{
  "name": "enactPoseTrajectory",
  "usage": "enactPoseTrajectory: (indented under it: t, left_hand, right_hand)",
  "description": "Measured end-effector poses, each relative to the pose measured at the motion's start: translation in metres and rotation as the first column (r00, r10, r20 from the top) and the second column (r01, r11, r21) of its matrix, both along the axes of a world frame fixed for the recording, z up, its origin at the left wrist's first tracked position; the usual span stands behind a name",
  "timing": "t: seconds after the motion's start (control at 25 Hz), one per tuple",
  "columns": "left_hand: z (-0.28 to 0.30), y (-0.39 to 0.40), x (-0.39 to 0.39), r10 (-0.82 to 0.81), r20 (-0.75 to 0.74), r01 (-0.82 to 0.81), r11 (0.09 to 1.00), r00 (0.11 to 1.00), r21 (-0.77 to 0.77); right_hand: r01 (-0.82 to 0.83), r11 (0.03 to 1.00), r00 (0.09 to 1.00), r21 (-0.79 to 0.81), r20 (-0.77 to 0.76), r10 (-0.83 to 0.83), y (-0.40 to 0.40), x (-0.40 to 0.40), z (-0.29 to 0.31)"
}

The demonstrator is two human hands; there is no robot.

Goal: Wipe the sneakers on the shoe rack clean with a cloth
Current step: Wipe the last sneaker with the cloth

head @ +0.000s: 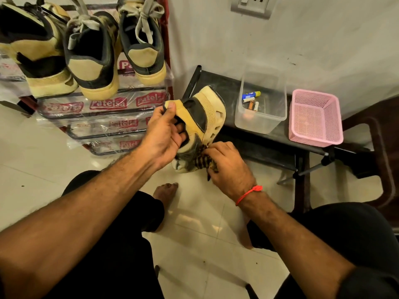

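A tan and black sneaker (207, 113) hangs in the air in front of me, heel up and toe down. My left hand (164, 134) grips it at the collar, thumb on the heel tab and fingers inside the opening. My right hand (228, 167) presses a dark striped cloth (201, 161) against the lower part of the shoe near the toe, fingers curled round the cloth. Three more tan and black sneakers (92, 61) stand on the top shelf of the shoe rack (103, 114) at the upper left, heels toward me.
The rack's shelves are wrapped in printed plastic. A low black bench (259, 143) against the wall carries a clear plastic tub (261, 119) with small items and a pink mesh basket (315, 117). My bare foot (166, 193) rests on the tiled floor. A wall socket (252, 5) sits above.
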State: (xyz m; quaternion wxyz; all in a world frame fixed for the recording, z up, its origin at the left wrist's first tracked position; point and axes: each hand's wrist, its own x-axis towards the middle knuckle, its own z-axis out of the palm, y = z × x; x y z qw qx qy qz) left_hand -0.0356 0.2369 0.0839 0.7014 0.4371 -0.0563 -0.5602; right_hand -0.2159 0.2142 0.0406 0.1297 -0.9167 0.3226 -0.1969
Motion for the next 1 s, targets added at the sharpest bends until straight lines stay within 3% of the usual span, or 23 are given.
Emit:
enactPoseTrajectory:
  t: [0.2, 0.32, 0.4, 0.48, 0.56, 0.72, 0.84, 0.88, 0.92, 1.0]
  left_hand:
    - [0.006, 0.006, -0.007, -0.136, 0.095, 0.133, 0.990, 0.986, 0.044]
    - [0.014, 0.012, -0.011, -0.252, 0.372, 0.222, 0.967, 0.893, 0.122]
    - [0.015, 0.016, -0.014, -0.292, 0.663, 0.195, 0.956, 0.690, 0.218]
    - [0.014, 0.017, -0.018, -0.227, 0.890, 0.134, 0.973, 0.396, 0.189]
    - [0.011, 0.013, -0.018, -0.126, 0.983, 0.075, 0.990, 0.135, 0.117]
    - [0.013, 0.012, -0.020, -0.128, 0.991, -0.081, 0.988, 0.026, 0.130]
    - [0.015, 0.012, -0.017, -0.164, 0.959, -0.144, 0.981, -0.231, 0.133]
    - [0.015, 0.011, -0.014, -0.150, 0.948, -0.117, 0.986, -0.280, 0.122]
    - [0.014, 0.010, -0.011, -0.124, 0.953, -0.065, 0.992, -0.278, 0.110]
    - [0.011, 0.010, -0.011, -0.077, 0.987, 0.022, 0.996, -0.138, 0.081]
  right_hand:
    - [0.047, 0.984, 0.961, 0.171, 0.259, -0.091, -0.015, 0.000, 0.016]
    - [0.079, 0.965, 0.946, 0.251, 0.285, -0.152, -0.014, -0.004, 0.013]
    - [0.103, 0.953, 0.930, 0.285, 0.313, -0.194, -0.016, -0.006, 0.014]
    - [0.096, 0.947, 0.910, 0.306, 0.359, -0.208, -0.021, -0.007, 0.019]
    - [0.066, 0.953, 0.893, 0.294, 0.409, -0.188, -0.023, -0.005, 0.025]
    - [0.057, 0.966, 0.900, 0.251, 0.405, -0.159, -0.025, -0.004, 0.026]
    - [0.066, 0.968, 0.910, 0.244, 0.382, -0.158, -0.029, -0.009, 0.024]
    - [0.062, 0.968, 0.909, 0.242, 0.387, -0.155, -0.031, -0.010, 0.026]
    - [0.052, 0.970, 0.903, 0.238, 0.403, -0.148, -0.032, -0.011, 0.028]
    - [0.032, 0.972, 0.883, 0.234, 0.448, -0.137, -0.035, -0.012, 0.032]
